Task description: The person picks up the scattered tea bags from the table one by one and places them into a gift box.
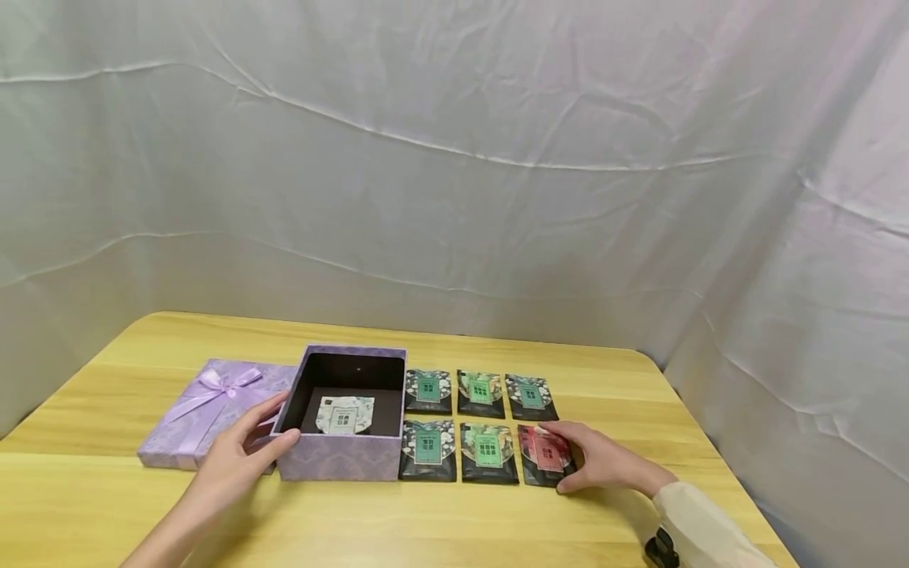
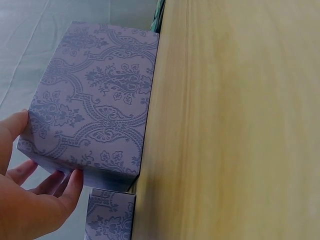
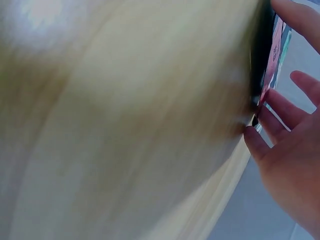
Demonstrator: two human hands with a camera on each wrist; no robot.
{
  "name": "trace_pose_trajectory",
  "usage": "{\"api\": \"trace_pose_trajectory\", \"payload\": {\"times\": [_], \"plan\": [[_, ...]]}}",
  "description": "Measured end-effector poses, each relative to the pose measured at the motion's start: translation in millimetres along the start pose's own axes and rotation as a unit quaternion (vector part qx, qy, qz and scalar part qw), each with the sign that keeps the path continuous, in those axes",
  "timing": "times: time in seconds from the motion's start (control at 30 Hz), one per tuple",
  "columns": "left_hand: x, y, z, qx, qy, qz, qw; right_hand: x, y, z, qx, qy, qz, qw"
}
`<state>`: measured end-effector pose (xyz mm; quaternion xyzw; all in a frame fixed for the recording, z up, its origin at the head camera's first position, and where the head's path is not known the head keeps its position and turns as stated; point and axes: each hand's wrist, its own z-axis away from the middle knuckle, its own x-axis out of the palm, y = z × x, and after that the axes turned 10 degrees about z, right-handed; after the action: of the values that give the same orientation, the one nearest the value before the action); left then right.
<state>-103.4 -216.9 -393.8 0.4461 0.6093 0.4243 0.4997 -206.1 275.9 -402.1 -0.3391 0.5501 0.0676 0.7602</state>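
A yellow wood-grain table stands before a pale, creased cloth, which also runs down the side at 3 o'clock. Only the head view looks into the purple box, where 1 white packet lies; its lid is at 9 o'clock. The left wrist view adds the scroll pattern on the front wall, and the right wrist view a bright glare at 11 o'clock. The box sits at 2 o'clock from the left hand, whose loosely spread thumb and fingers touch its corner. The red packet lies at 9 o'clock from the right hand, partly open, its thumb and fingers gripping the edges. 5 other packets lie between box and red packet and at 12 o'clock beyond.
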Motion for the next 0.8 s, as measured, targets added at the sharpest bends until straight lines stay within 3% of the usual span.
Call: {"api": "trace_pose_trajectory", "payload": {"times": [0.47,0.8], "plan": [[-1.1,3.9,-0.4,-0.011,-0.009,0.007,0.9999,0.0,-5.6,-1.2,-0.029,0.072,0.024,0.9967],[-0.5,1.9,0.7,-0.016,-0.008,0.006,0.9998,-5.4,-16.2,-6.8,-0.016,0.073,0.027,0.9969]]}}
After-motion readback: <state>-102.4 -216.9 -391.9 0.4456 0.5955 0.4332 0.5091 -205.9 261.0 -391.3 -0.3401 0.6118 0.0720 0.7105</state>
